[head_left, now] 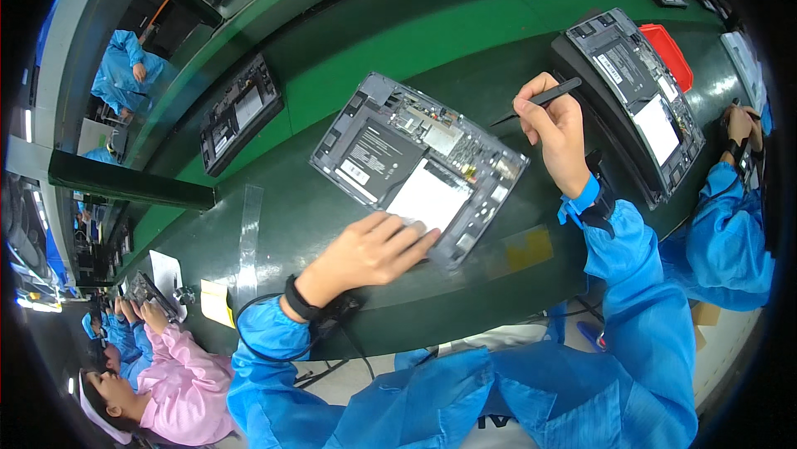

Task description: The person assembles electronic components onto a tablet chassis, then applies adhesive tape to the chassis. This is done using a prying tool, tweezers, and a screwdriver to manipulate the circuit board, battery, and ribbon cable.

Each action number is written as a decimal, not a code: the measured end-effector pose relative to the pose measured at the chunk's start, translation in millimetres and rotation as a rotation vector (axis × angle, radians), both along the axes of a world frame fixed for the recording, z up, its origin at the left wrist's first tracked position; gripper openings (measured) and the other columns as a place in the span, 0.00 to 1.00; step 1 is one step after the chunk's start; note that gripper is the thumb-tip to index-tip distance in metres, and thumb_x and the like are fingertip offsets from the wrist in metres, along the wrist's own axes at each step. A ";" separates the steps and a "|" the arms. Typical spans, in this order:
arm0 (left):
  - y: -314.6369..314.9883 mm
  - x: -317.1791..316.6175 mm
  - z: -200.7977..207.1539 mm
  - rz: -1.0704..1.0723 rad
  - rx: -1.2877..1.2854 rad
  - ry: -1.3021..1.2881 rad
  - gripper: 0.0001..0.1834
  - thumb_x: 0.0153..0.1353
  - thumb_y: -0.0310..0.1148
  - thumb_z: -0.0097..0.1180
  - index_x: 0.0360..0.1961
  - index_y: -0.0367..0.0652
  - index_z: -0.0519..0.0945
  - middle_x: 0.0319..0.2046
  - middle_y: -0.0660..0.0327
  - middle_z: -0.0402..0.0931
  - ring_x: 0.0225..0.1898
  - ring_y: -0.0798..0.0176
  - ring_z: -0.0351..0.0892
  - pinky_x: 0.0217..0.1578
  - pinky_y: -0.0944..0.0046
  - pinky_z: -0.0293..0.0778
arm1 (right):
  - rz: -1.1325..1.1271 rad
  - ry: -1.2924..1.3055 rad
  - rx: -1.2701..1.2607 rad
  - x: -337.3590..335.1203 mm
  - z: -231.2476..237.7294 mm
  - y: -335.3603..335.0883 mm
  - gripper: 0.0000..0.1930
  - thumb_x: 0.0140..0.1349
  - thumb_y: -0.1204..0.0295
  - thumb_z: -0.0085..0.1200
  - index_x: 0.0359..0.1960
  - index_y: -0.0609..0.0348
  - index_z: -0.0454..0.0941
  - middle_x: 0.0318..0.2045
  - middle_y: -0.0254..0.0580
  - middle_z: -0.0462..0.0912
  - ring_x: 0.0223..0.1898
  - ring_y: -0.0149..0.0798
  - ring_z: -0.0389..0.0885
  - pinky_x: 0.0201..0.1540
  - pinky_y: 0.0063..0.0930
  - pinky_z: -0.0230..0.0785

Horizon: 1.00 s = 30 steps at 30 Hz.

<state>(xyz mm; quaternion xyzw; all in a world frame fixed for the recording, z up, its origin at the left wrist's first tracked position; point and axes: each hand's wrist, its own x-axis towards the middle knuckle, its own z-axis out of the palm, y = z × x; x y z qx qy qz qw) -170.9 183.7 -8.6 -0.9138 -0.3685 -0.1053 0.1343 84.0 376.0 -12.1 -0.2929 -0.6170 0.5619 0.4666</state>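
Observation:
In front of me an opened tablet-like device [383, 157] lies tilted on the green bench, its battery, circuit board and a white panel exposed. My left hand [371, 251] rests palm down on its near edge, fingers stretched over the white panel [430, 197]. Just beyond the device's right side, my right hand [554, 128] pinches a pair of black tweezers [554, 92]. The tweezers' tips point left, toward the circuit board, and appear apart from it. Both wrists wear dark bands, with a blue strap on the right one.
More opened devices [618, 67] are stacked to the right, beside a red tray [669, 57]. Another opened device [242, 114] sits on the green strip at far left. A yellow note pad [217, 303] and clear tape [249, 233] are at left. Co-workers sit at both sides.

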 end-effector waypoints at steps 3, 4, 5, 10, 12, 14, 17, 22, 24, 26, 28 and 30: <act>24.7 42.5 -9.2 0.068 0.062 -0.151 0.21 0.54 0.40 0.71 0.49 0.47 0.87 0.35 0.69 0.75 0.33 0.68 0.74 0.33 0.66 0.72 | -0.073 0.071 0.015 0.6 -0.5 3.3 0.04 0.69 0.72 0.59 0.38 0.58 0.77 0.25 0.27 0.75 0.23 0.19 0.69 0.25 0.17 0.57; 35.6 61.0 -14.8 0.116 0.109 -0.215 0.20 0.55 0.41 0.71 0.48 0.46 0.86 0.33 0.68 0.73 0.32 0.67 0.73 0.32 0.65 0.71 | -0.137 0.133 0.029 0.1 1.6 4.0 0.04 0.69 0.72 0.59 0.38 0.58 0.77 0.24 0.26 0.75 0.23 0.19 0.69 0.25 0.17 0.56; 48.3 80.1 -12.7 0.176 0.053 -0.265 0.19 0.57 0.40 0.69 0.48 0.45 0.85 0.33 0.67 0.72 0.34 0.65 0.74 0.33 0.65 0.72 | -0.191 0.149 0.017 3.7 3.6 6.0 0.04 0.70 0.72 0.59 0.39 0.58 0.77 0.24 0.26 0.75 0.23 0.19 0.68 0.25 0.17 0.57; 28.4 117.6 -11.3 -0.055 0.027 -0.166 0.21 0.57 0.37 0.61 0.50 0.38 0.82 0.40 0.62 0.75 0.40 0.61 0.75 0.40 0.61 0.73 | -0.148 0.160 -0.027 3.5 3.6 15.1 0.05 0.70 0.70 0.57 0.39 0.58 0.78 0.24 0.27 0.75 0.23 0.22 0.70 0.27 0.18 0.62; -1.8 103.3 -23.0 -0.009 -0.154 -0.193 0.28 0.63 0.42 0.64 0.59 0.36 0.79 0.57 0.54 0.77 0.53 0.56 0.76 0.51 0.60 0.73 | -0.030 0.095 0.008 2.7 0.3 15.6 0.05 0.70 0.70 0.56 0.38 0.59 0.78 0.21 0.29 0.75 0.22 0.24 0.73 0.29 0.21 0.65; -28.8 92.2 -27.9 0.061 -0.284 -0.221 0.31 0.65 0.43 0.64 0.64 0.35 0.77 0.65 0.50 0.73 0.58 0.53 0.75 0.56 0.58 0.72 | 0.247 -0.033 -0.155 2.3 9.5 11.3 0.04 0.70 0.72 0.57 0.38 0.59 0.78 0.22 0.33 0.78 0.25 0.26 0.78 0.30 0.21 0.69; -49.1 98.3 -23.0 0.101 -0.351 -0.250 0.32 0.63 0.41 0.66 0.65 0.38 0.77 0.65 0.50 0.74 0.59 0.51 0.75 0.59 0.55 0.72 | 0.395 -0.125 -0.201 -2.4 -1.8 12.0 0.05 0.71 0.72 0.59 0.41 0.60 0.78 0.26 0.36 0.82 0.29 0.28 0.83 0.33 0.23 0.75; 3.4 34.2 3.9 0.663 0.044 -0.639 0.26 0.61 0.27 0.62 0.62 0.38 0.77 0.59 0.46 0.75 0.61 0.42 0.72 0.62 0.45 0.68 | 0.047 -0.127 0.024 -8.4 -19.7 22.4 0.10 0.73 0.68 0.60 0.45 0.64 0.78 0.34 0.39 0.85 0.36 0.29 0.86 0.40 0.25 0.78; 28.7 -23.4 -30.0 0.866 -0.024 -0.747 0.31 0.66 0.35 0.63 0.69 0.37 0.72 0.62 0.44 0.72 0.61 0.43 0.71 0.61 0.49 0.71 | 0.041 -0.139 -0.018 -17.3 -24.4 30.2 0.10 0.72 0.68 0.61 0.45 0.64 0.79 0.32 0.39 0.86 0.35 0.28 0.85 0.41 0.25 0.76; 34.4 -53.4 -47.6 0.806 -0.385 -1.051 0.33 0.66 0.35 0.66 0.69 0.33 0.72 0.57 0.48 0.77 0.48 0.54 0.81 0.47 0.59 0.79 | 0.040 -0.209 0.014 -27.7 -19.6 27.6 0.09 0.74 0.68 0.59 0.44 0.62 0.78 0.33 0.37 0.85 0.36 0.28 0.85 0.42 0.24 0.76; 33.4 -51.6 -50.3 0.788 -0.372 -1.066 0.34 0.65 0.34 0.68 0.69 0.31 0.71 0.49 0.52 0.81 0.40 0.64 0.82 0.40 0.64 0.79 | 0.004 -0.266 0.020 -34.0 -15.3 23.4 0.07 0.74 0.69 0.59 0.43 0.61 0.78 0.33 0.35 0.83 0.36 0.27 0.83 0.42 0.22 0.75; 9.7 -33.6 -45.8 0.855 -0.312 -1.008 0.36 0.64 0.35 0.71 0.69 0.30 0.72 0.42 0.56 0.83 0.35 0.71 0.79 0.36 0.67 0.77 | 0.067 -0.272 0.012 -28.2 -11.0 19.8 0.07 0.73 0.70 0.59 0.43 0.61 0.78 0.33 0.35 0.83 0.36 0.26 0.82 0.42 0.22 0.74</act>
